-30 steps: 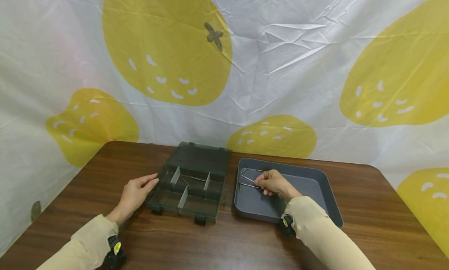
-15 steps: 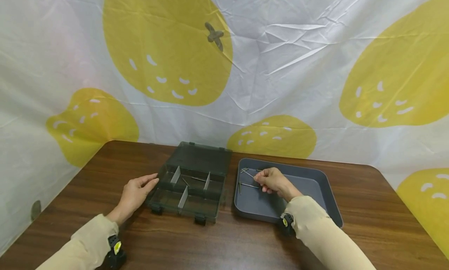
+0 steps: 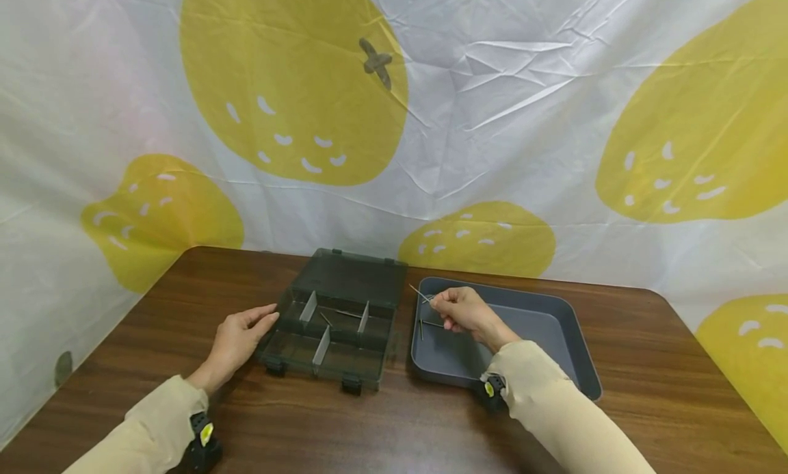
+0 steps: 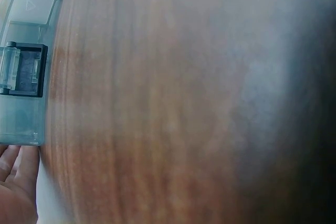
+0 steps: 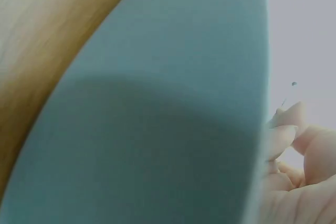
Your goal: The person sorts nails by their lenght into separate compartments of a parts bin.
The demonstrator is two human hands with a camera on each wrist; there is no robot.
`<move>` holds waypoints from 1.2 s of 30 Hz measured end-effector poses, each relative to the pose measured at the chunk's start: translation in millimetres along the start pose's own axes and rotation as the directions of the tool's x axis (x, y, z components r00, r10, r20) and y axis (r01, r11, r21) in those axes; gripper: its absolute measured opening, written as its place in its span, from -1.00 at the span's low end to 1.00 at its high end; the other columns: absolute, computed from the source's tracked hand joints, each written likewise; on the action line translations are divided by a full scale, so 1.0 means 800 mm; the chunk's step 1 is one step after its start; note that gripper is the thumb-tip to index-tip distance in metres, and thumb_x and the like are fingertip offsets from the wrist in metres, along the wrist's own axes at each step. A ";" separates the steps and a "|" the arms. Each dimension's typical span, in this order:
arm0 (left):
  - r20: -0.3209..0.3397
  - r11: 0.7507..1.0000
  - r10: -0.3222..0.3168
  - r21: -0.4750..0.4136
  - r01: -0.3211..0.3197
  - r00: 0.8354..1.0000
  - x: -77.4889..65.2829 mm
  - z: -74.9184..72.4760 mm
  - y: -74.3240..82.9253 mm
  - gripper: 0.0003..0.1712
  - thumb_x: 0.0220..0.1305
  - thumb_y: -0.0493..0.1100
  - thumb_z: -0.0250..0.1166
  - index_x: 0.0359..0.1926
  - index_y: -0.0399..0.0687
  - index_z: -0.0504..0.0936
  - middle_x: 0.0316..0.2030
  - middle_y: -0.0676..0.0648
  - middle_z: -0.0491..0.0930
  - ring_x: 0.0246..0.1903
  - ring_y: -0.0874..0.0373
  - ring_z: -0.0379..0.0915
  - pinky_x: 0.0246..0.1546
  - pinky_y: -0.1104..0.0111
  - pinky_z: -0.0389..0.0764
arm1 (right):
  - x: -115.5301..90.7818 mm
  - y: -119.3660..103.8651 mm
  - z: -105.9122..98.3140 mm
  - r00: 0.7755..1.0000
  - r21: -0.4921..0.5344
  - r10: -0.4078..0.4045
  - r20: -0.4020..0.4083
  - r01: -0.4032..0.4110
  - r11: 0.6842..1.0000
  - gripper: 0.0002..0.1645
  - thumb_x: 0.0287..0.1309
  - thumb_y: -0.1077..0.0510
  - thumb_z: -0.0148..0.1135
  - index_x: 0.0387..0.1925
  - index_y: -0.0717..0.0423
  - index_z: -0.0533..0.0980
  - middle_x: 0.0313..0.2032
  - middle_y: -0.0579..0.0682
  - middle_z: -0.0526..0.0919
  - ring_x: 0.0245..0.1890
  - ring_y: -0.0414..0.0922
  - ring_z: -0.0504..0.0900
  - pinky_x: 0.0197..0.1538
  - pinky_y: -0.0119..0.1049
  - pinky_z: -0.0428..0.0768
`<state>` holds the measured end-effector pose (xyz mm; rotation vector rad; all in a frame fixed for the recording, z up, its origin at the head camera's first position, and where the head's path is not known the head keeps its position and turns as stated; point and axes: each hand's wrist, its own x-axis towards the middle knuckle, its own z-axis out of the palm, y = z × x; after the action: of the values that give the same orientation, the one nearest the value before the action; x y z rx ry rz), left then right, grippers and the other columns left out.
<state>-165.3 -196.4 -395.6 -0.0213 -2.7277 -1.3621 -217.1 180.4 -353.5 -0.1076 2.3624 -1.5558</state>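
Pin (image 3: 421, 294), thin and metallic, is pinched by the right hand (image 3: 466, 314) above the tray (image 3: 529, 320). The left hand (image 3: 239, 340), fingers relaxed, touches the box (image 3: 353, 360) between both hands; other pins (image 3: 421, 330) lie left of the right hand.

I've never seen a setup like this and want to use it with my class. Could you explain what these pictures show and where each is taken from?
There is no machine here, just a bare-handed person in pale sleeves. The wide picture comes from a camera on the head, looking forward and down at a wooden table. The other two come from wrist cameras, one per arm. On the table are an open, see-through box with dividers and a gray tray. The left hand has its fingertips at the box's side. The right hand pinches a thin metal piece; similar pieces lie in box and tray.
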 end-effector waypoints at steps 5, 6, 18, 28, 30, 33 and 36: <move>-0.006 1.000 -0.002 0.009 0.002 1.000 0.001 0.001 -0.001 -0.48 0.39 -0.01 0.10 0.22 -0.26 0.46 0.16 -0.29 0.45 0.15 -0.21 0.39 0.08 -0.02 0.46 | 0.004 -0.009 0.013 0.999 0.029 -0.036 0.021 0.035 0.999 -0.64 0.34 0.22 0.02 -0.05 0.50 0.46 -0.78 -0.19 0.38 -0.77 -0.39 0.35 -0.67 -0.54 0.28; -0.007 1.000 0.000 0.012 0.001 1.000 0.001 0.001 -0.001 -0.48 0.39 -0.01 0.10 0.21 -0.26 0.46 0.16 -0.29 0.45 0.15 -0.21 0.39 0.08 -0.02 0.46 | 0.004 -0.010 0.016 0.999 0.036 -0.038 0.022 0.038 0.999 -0.64 0.34 0.23 0.02 -0.05 0.51 0.46 -0.79 -0.19 0.38 -0.78 -0.39 0.34 -0.68 -0.53 0.27; -0.018 1.000 0.016 0.015 -0.015 1.000 0.001 0.000 -0.001 -0.49 0.39 -0.01 0.10 0.20 -0.27 0.47 0.14 -0.29 0.47 0.15 -0.21 0.38 0.08 -0.02 0.46 | 0.012 -0.033 0.056 0.995 0.067 -0.102 0.021 0.100 0.993 -0.67 0.32 0.26 0.03 -0.09 0.52 0.48 -0.78 -0.19 0.37 -0.78 -0.38 0.35 -0.63 -0.51 0.31; -0.012 1.000 0.018 0.012 -0.017 1.000 0.000 0.000 -0.001 -0.49 0.39 -0.01 0.09 0.20 -0.26 0.47 0.15 -0.29 0.46 0.15 -0.21 0.38 0.08 -0.02 0.46 | 0.017 -0.047 0.085 0.996 0.124 -0.087 -0.002 0.087 0.988 -0.70 0.31 0.27 0.05 -0.10 0.48 0.49 -0.73 -0.15 0.37 -0.78 -0.36 0.36 -0.62 -0.52 0.38; -0.010 1.000 0.019 0.009 -0.018 1.000 0.000 0.000 -0.001 -0.48 0.39 0.00 0.09 0.21 -0.26 0.47 0.15 -0.29 0.46 0.15 -0.20 0.38 0.07 -0.02 0.47 | 0.018 -0.048 0.090 0.996 0.134 -0.090 -0.005 0.090 0.987 -0.71 0.30 0.27 0.06 -0.11 0.48 0.48 -0.71 -0.15 0.37 -0.78 -0.36 0.37 -0.62 -0.52 0.39; -0.012 1.000 0.017 0.006 -0.017 1.000 0.001 0.000 -0.002 -0.49 0.39 -0.02 0.10 0.21 -0.26 0.47 0.15 -0.29 0.46 0.15 -0.20 0.39 0.07 -0.01 0.47 | 0.019 -0.050 0.097 0.996 0.147 -0.090 -0.009 0.091 0.985 -0.74 0.30 0.27 0.07 -0.13 0.46 0.49 -0.70 -0.14 0.37 -0.78 -0.36 0.37 -0.63 -0.52 0.38; -0.014 1.000 0.016 0.005 -0.016 1.000 0.001 -0.001 -0.002 -0.49 0.39 -0.01 0.10 0.20 -0.26 0.47 0.15 -0.29 0.46 0.15 -0.20 0.39 0.07 -0.01 0.47 | 0.017 -0.054 0.101 0.996 0.152 -0.091 0.000 0.090 0.984 -0.72 0.30 0.28 0.06 -0.11 0.49 0.47 -0.69 -0.13 0.38 -0.78 -0.37 0.37 -0.63 -0.53 0.37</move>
<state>-166.0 -197.5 -396.3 -0.0328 -2.7134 -1.3457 -210.6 88.1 -346.1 -0.1880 2.2527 -1.7686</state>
